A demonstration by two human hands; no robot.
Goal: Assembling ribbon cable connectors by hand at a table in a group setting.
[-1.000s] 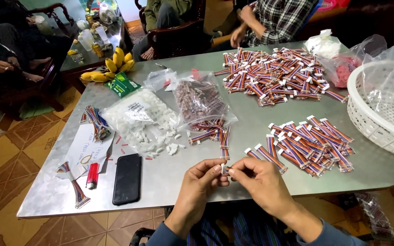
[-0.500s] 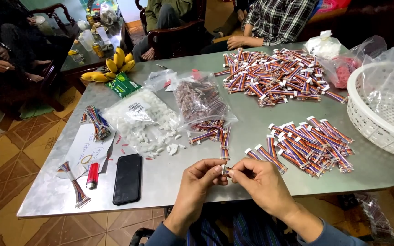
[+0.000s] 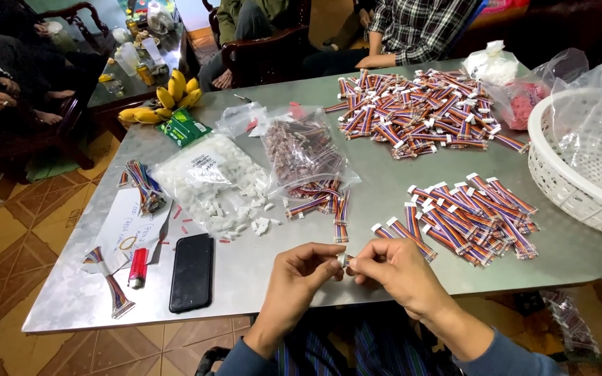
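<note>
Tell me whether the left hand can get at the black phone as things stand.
Probably yes: the black phone lies flat beside the left hand, with bare table between them, though its fingers pinch a small white connector.

Both hands (image 3: 357,268) pinch white connector (image 3: 343,260) (small).

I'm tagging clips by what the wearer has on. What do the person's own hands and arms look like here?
Both are bare: the left hand and right hand have no gloves, and no rings or watch show. Blue long sleeves cover the forearms, stopping short of the wrists.

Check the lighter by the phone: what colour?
Red lighter, silver top, left of the black phone; head view.
</note>
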